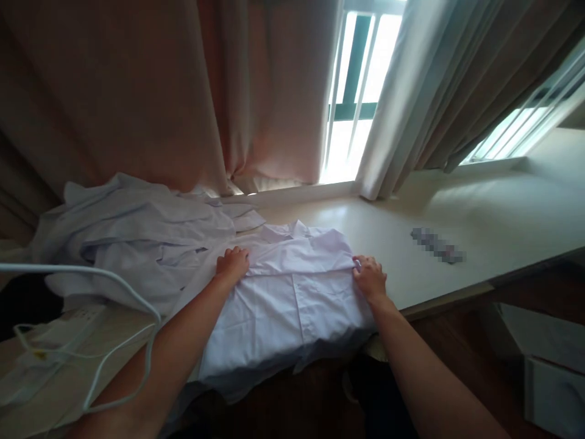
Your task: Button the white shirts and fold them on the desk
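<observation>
Two hands, one white shirt (274,305) lying between them: right hand (370,277) has its edge pinched, left hand (233,266) is curled on the opposite side, can't tell if it's gripping. One white cloth heap (137,222) crowds the left hand, one pixelated item (437,245) sits well right of the right. Nearside of the grip, the shirt overhangs the ledge (388,219), roomier rightward.

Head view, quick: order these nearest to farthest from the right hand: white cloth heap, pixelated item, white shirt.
1. White shirt: touching the right hand, spread mostly to its left.
2. Pixelated item: on the pale surface, to the hand's right.
3. White cloth heap: far left, beyond the shirt.
</observation>
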Available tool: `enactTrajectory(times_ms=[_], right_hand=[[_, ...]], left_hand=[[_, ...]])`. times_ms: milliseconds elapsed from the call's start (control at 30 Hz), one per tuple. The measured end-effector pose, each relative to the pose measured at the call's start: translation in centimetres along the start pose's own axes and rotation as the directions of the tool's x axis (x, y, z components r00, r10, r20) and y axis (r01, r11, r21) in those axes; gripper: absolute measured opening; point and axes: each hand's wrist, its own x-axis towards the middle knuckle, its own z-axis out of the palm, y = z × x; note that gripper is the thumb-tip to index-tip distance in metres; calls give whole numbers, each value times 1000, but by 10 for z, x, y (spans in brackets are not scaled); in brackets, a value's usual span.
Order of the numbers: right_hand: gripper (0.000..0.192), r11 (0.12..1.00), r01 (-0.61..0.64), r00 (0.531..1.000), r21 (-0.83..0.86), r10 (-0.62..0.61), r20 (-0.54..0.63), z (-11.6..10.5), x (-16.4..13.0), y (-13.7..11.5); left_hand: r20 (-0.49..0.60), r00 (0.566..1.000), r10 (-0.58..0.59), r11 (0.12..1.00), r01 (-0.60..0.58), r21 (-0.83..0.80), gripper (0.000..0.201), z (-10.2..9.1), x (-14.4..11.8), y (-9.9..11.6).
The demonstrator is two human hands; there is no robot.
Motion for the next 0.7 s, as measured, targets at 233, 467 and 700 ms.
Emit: enactTrajectory(times_ms=[233, 467, 700], right_hand=[[31, 994, -24, 1000, 109, 26, -15, 2, 6, 19], [19, 986, -67, 997, 150, 60, 49, -1, 16, 30], [17, 987, -65, 995, 145, 53, 86, -13, 25, 39]], left_hand=[[-11, 997, 75, 996, -74, 43, 34, -25, 44, 88], [49, 953, 298, 950, -290, -118, 54, -8, 105, 265], [204, 924, 322, 943, -294, -157, 66, 11, 133, 348]])
